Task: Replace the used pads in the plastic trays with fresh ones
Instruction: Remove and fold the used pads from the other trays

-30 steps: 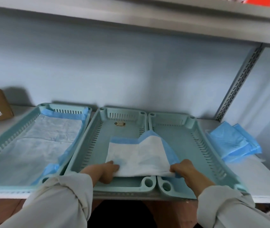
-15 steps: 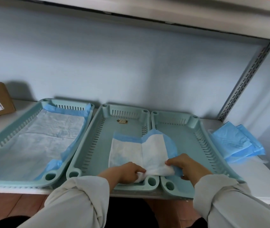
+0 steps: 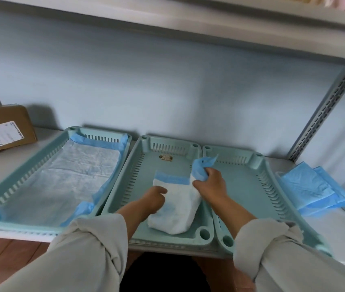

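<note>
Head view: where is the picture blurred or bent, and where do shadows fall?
Head view: the left hand and right hand on the folded pad are softened by motion blur; the upper shelf edge bows from wide-angle distortion; the cardboard box throws a soft shadow on the wall; the lighting is even, without glare.

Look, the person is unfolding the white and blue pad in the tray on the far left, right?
Not quite. The head view shows both hands, left hand and right hand, holding the white and blue pad in the middle pale green plastic tray, not the far left one.
</note>
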